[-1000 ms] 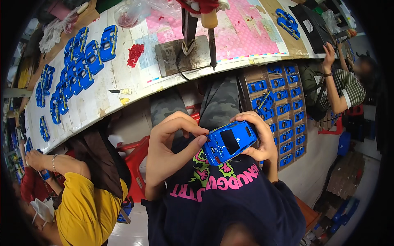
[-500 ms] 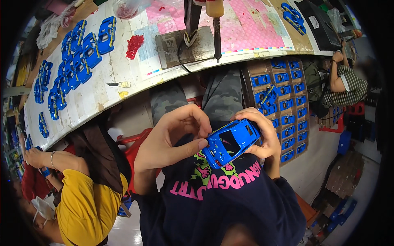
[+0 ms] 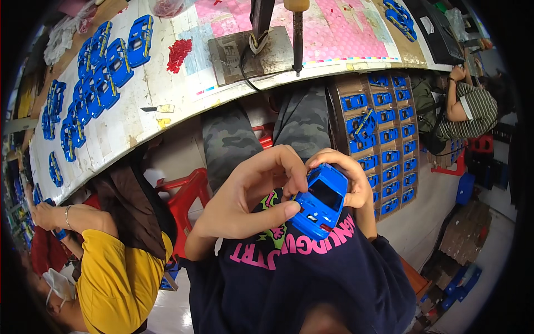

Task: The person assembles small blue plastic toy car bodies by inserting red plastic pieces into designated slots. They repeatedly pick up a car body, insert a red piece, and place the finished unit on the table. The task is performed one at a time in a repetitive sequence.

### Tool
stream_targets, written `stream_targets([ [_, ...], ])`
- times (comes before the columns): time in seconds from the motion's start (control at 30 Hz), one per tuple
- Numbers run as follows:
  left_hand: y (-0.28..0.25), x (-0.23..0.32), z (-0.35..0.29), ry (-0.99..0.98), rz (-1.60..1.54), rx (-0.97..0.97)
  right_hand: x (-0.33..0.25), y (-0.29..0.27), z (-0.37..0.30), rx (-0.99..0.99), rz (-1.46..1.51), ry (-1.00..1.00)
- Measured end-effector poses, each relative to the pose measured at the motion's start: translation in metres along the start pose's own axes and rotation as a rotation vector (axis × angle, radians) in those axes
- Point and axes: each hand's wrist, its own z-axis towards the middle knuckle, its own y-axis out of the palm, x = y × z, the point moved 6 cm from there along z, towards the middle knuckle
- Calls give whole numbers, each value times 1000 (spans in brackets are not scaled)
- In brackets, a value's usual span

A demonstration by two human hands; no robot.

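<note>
A glossy blue toy car body (image 3: 328, 186) with dark windows and a red tail-light is held in front of my chest. My right hand (image 3: 353, 178) is closed around its far right side, thumb against the side. From the left, my left hand (image 3: 253, 203) pinches the body's left edge between thumb and fingertips. Whether a small part also sits between those fingertips is hidden.
Ahead stands a white worktable (image 3: 167, 89) with rows of blue car bodies (image 3: 94, 83), red small parts (image 3: 179, 54), a knife (image 3: 158, 108) and a soldering iron (image 3: 297, 42). A partitioned cardboard tray (image 3: 384, 150) of car bodies is at right. People sit on both sides.
The car body has turned and moved slightly right, with its rear now facing more toward me. My left hand has followed it rightward and stays at its edge.
</note>
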Motion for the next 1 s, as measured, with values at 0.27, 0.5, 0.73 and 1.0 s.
stream_targets([
  [0.27,7,11,-1,412,274,5,7,6,-2,-9,261,33],
  [0.5,12,16,-16,804,736,60,19,7,-5,-26,328,53],
  [0.73,-15,-11,-12,736,744,220,36,7,-16,114,384,248],
  [1.0,-79,-83,-15,291,370,716,64,10,-8,146,951,279],
])
